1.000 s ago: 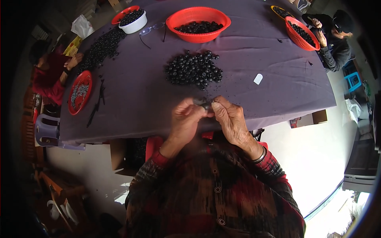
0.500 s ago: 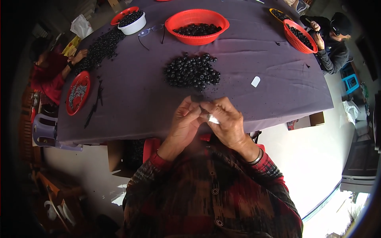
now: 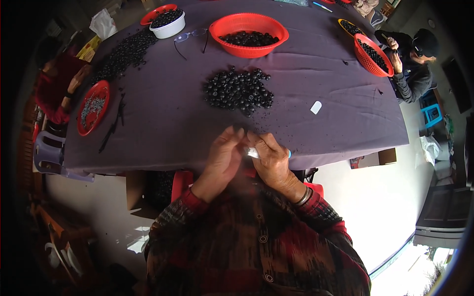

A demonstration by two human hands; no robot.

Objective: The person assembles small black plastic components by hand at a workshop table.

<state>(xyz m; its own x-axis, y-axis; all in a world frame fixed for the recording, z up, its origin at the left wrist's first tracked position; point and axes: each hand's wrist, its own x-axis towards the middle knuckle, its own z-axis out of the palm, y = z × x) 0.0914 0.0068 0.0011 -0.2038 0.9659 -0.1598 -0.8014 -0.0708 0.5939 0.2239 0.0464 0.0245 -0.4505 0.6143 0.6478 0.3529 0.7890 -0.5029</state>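
— Hands first: our left hand (image 3: pixel 223 154) and right hand (image 3: pixel 269 159) sit together at lower centre of the frame, fingertips meeting over the near edge of the table (image 3: pixel 163 118). Both are pinched on a small pale piece (image 3: pixel 253 152) held between them; we cannot tell what it is, only that it glints white.

— Any bead in the grip?

— Cannot tell. The fingers cover whatever else is there. We note the hands are raised close to the body, likely so that small work sits right under the eyes.

— Stock?

— Loose pile of dark round beads (image 3: pixel 238 90) lies just above the hands, centre frame, near enough for a short reach. Red basket (image 3: pixel 248 32) with more of them sits beyond it at top centre. Small white scrap (image 3: pixel 316 107) lies apart, right of the pile.

— Others at the table?

— Two. One person in a red sleeve (image 3: pixel 52 91) at the left edge, beside a red plate (image 3: pixel 93 107) and a long spread of beads (image 3: pixel 123 52) at upper left. Another in dark clothes (image 3: pixel 412 64) at upper right, hands at a second red basket (image 3: pixel 373 54). White bowl (image 3: pixel 169 25) and a pair of spectacles (image 3: pixel 190 37) lie at top, left of centre. Each worker seems to keep a heap and a container at their own side.
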